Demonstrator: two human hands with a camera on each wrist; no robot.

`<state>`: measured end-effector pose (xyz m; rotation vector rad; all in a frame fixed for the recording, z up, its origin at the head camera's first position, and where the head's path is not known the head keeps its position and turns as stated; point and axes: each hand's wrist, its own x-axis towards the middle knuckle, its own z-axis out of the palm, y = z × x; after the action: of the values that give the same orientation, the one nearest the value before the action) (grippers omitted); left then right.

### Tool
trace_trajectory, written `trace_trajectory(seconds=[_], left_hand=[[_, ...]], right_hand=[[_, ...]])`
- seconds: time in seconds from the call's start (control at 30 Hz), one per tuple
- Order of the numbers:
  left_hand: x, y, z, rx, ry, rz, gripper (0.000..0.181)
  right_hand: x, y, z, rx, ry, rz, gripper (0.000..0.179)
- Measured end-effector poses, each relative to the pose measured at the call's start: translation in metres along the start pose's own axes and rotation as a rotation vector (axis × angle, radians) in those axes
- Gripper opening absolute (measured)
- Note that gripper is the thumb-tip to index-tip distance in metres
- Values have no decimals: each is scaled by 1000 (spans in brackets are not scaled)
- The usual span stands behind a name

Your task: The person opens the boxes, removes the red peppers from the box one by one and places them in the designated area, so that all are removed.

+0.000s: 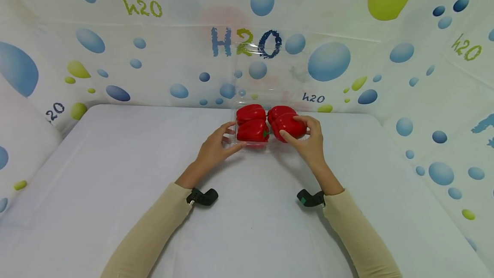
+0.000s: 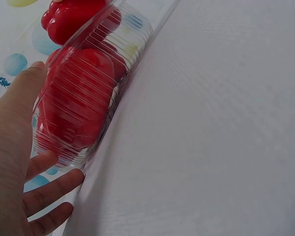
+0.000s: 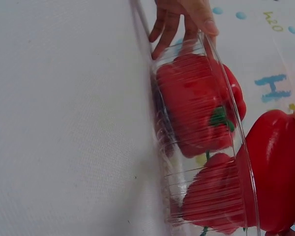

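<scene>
A clear plastic clamshell container (image 1: pixel 256 143) sits near the table's far edge, its transparent lid raised behind it. My left hand (image 1: pixel 214 147) holds the container's left end, thumb on the front rim and fingers spread along the side. On the left inside lie two red bell peppers, a front one (image 1: pixel 251 131) with a green stem and a back one (image 1: pixel 250 114). A third red bell pepper (image 1: pixel 281 110) is at the back right. Thumb and fingers of my right hand (image 1: pixel 311 143) grip another bell pepper (image 1: pixel 288 127) at the front right, above the rim in the right wrist view (image 3: pixel 275 167).
A white cloth covers the table (image 1: pixel 247 226). Behind it hangs a white backdrop (image 1: pixel 185 55) with blue and green drop shapes and H2O lettering. Dark wrist-worn devices (image 1: pixel 204 197) show at both sleeve cuffs.
</scene>
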<state>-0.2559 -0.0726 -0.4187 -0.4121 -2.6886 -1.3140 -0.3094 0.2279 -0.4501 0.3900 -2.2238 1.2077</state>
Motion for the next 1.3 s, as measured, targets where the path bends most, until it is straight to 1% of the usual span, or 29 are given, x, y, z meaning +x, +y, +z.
trace_trajectory(seconds=[0.07, 0.17, 0.27, 0.3, 0.4, 0.53, 0.97, 1.3], left_hand=[[0, 0, 0, -1, 0, 1, 74], [0, 1, -1, 0, -1, 1, 74], [-1, 1, -1, -2, -2, -1, 74], [-1, 1, -1, -3, -3, -2, 74], [-1, 1, -1, -3, -4, -1, 74], [-1, 1, 0, -5, -3, 0, 74], [-1, 0, 0, 3, 5, 4, 74], [0, 0, 0, 0, 8, 16, 74]], right_hand=[[-1, -8, -2, -8, -8, 18, 59], [-3, -35, -9, 25, -28, 78, 58], [-5, -68, -18, 62, -50, 131, 58], [-5, -78, -21, 73, -54, 133, 57], [-5, -95, -26, 65, -69, 135, 57], [-4, -101, -27, 65, -79, 134, 57], [-3, -108, -28, 92, -107, 106, 53], [-5, -115, -28, 95, -125, 72, 58]])
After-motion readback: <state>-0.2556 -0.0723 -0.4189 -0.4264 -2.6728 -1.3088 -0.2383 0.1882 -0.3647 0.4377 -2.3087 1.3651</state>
